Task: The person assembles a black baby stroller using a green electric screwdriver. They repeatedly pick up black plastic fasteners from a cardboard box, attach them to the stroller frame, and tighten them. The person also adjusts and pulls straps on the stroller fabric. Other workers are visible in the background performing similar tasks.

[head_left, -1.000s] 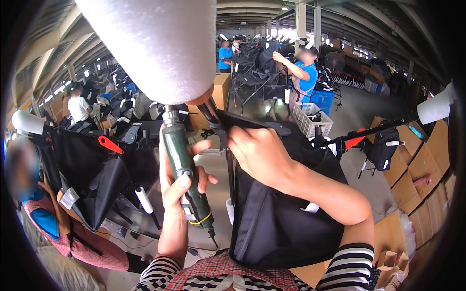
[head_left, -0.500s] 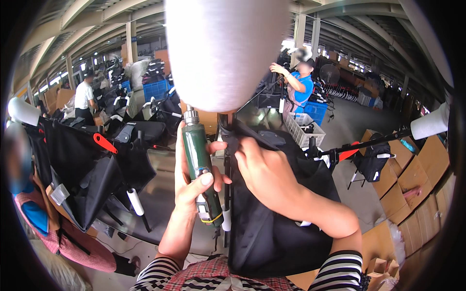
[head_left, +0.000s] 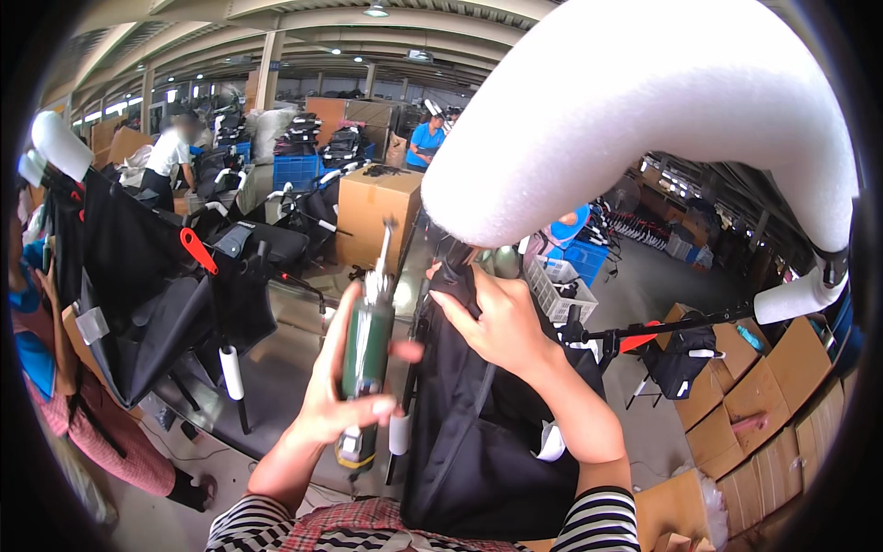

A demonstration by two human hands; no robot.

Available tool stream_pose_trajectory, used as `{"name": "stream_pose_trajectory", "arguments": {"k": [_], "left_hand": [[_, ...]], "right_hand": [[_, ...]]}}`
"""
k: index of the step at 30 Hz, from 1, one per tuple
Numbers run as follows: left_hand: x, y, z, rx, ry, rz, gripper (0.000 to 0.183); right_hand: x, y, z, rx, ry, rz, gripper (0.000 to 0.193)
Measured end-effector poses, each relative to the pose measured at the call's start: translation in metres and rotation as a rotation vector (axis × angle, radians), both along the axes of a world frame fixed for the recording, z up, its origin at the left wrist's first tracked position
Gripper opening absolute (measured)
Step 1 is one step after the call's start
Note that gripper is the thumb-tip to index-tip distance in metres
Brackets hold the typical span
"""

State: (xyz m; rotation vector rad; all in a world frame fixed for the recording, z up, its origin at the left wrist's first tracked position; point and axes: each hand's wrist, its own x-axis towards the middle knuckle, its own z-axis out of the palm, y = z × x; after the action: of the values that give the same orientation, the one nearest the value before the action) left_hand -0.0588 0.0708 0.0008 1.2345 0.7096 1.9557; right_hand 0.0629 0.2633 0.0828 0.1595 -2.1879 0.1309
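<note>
My left hand [head_left: 333,397] is wrapped round a green electric screwdriver [head_left: 370,336], its thin bit pointing up and away from me. Just right of the tool, my right hand [head_left: 506,324] pinches a gathered bit of black fabric at a dark tube, below the end of a thick white foam sleeve [head_left: 589,120]. What lies under the fingertips is hidden. From there the black fabric [head_left: 460,442] hangs down in front of me, over what looks like a stroller frame. A short white sleeve [head_left: 399,434] sits on a leg beside the screwdriver.
Another folding frame with black fabric [head_left: 138,304] and a red strap [head_left: 197,250] stands at left, near a person in pink. Ahead is a cardboard box [head_left: 377,207]. A white crate [head_left: 563,293] and open cartons [head_left: 773,396] are at right.
My view has shifted, so the foam sleeve now arcs across the upper right. The screwdriver's bit has come into sight, and the tool sits slightly lower. My right hand remains at the fabric.
</note>
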Motion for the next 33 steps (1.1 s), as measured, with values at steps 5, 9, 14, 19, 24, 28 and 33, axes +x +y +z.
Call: {"name": "stream_pose_trajectory", "arguments": {"k": [5,9,14,19,24,28,33], "left_hand": [[0.006,-0.033,-0.034,-0.125,0.21,-0.023,0.124],[0.011,-0.031,-0.04,-0.155,0.282,-0.075,0.127],[0.014,-0.02,-0.039,-0.135,0.264,-0.041,0.124],[0.019,-0.018,-0.037,-0.166,0.179,-0.09,0.122],[0.035,-0.017,-0.034,-0.133,-0.067,-0.224,0.116],[0.044,-0.015,-0.03,-0.154,-0.056,-0.193,0.114],[0.049,-0.013,-0.026,-0.093,-0.186,-0.303,0.11]], "right_hand": [[-0.002,-0.004,-0.004,-0.016,0.08,0.058,0.028],[0.0,-0.004,-0.006,-0.052,0.057,0.08,0.03],[0.0,-0.003,-0.006,-0.04,0.058,0.081,0.029],[-0.001,-0.002,-0.01,-0.051,0.084,0.063,0.029],[-0.002,-0.003,-0.015,-0.046,0.115,0.032,0.033],[-0.002,-0.004,-0.014,-0.053,0.12,0.063,0.035],[0.0,-0.003,-0.015,-0.069,0.116,0.061,0.036]]}}
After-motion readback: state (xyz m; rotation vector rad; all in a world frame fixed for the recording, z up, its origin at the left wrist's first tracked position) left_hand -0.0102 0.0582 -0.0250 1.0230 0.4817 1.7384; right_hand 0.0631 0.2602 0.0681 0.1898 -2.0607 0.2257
